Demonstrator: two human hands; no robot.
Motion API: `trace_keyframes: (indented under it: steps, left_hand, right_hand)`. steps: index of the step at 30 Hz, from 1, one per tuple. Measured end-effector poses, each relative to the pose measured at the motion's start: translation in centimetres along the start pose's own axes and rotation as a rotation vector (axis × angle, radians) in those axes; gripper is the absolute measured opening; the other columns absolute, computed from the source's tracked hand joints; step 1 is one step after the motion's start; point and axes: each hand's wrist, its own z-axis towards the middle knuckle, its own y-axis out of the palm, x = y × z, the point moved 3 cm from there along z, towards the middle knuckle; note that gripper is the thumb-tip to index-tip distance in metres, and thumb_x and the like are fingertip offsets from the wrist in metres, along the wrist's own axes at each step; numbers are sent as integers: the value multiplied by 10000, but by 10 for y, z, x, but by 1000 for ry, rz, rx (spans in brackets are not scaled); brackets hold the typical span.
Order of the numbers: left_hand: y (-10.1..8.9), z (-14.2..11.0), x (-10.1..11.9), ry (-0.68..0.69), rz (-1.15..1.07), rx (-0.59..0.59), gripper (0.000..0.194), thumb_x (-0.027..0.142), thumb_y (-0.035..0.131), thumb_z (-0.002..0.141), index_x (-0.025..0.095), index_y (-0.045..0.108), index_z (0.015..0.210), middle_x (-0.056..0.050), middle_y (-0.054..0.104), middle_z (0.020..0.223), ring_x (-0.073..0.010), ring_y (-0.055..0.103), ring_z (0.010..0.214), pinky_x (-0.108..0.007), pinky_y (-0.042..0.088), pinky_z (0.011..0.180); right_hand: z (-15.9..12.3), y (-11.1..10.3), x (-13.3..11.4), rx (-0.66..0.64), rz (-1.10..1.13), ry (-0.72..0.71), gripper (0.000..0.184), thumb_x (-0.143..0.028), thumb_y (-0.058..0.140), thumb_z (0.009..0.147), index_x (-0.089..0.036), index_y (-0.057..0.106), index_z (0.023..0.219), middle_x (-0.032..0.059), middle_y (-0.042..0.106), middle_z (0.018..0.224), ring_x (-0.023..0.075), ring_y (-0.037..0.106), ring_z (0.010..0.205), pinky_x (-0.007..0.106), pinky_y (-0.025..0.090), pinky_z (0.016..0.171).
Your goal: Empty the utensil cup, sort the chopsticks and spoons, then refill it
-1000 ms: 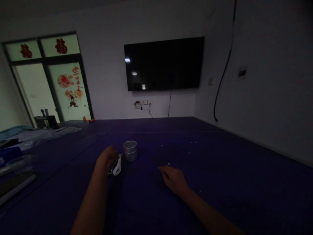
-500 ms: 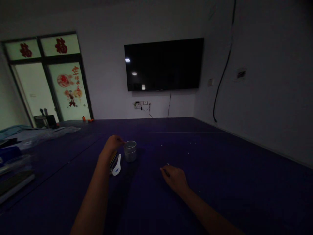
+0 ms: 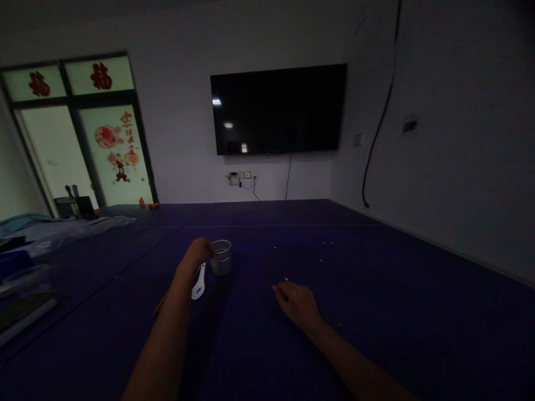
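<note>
A silvery metal cup (image 3: 222, 263) stands upright on the purple tabletop (image 3: 259, 334). My left hand (image 3: 201, 252) is at its left side, with bent fingers closed against the wall just below the rim. The far fingers are hard to see in the dim light. A white spoon (image 3: 199, 284) with a blue mark lies left of the cup, close to my left wrist. A thin brownish stick (image 3: 160, 306) pokes out from under my left forearm. My right hand (image 3: 298, 303) rests low over the table, fingers curled and pinched; anything inside is hidden. A tiny white piece (image 3: 286, 279) lies just beyond it.
Several small white bits (image 3: 324, 243) are scattered on the right half of the table. Plastic wrapping (image 3: 83, 225) and a flat tray-like object (image 3: 27, 317) lie at the left. Small orange items (image 3: 142, 202) stand at the back, below a wall-mounted television (image 3: 278, 111).
My left hand has come down and slightly right, from the cup's rim to its side. My left forearm now covers more of the sticks beside the spoon. My right hand stays put.
</note>
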Motion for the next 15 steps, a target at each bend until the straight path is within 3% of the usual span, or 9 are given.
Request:
trace_keyframes:
  steps: [6, 11, 15]
  left_hand:
    - [-3, -2, -3, -9, -15, 12, 197, 73, 614, 660, 142, 718, 812, -61, 721, 829, -162, 652, 790, -196, 440, 679]
    - [-17, -12, 1, 17, -27, 72, 291, 85, 634, 646, 131, 704, 925, -91, 711, 926, -182, 645, 842, -212, 441, 698]
    - [-35, -21, 13, 71, -72, 170, 167, 190, 665, 642, 140, 690, 800, -60, 693, 804, -167, 621, 736, -222, 415, 627]
  right_hand:
    - [0, -1, 1, 13, 10, 4, 430, -360, 322, 932, -215, 645, 688, 40, 676, 675, 146, 628, 600, 232, 363, 546]
    - [1, -5, 5, 91, -10, 46, 485, -398, 300, 941, -205, 642, 656, 29, 671, 641, 127, 604, 555, 234, 311, 515]
    - [2, -13, 10, 180, -90, 139, 608, -494, 255, 940, -186, 597, 543, 32, 620, 524, 121, 552, 471, 247, 238, 481]
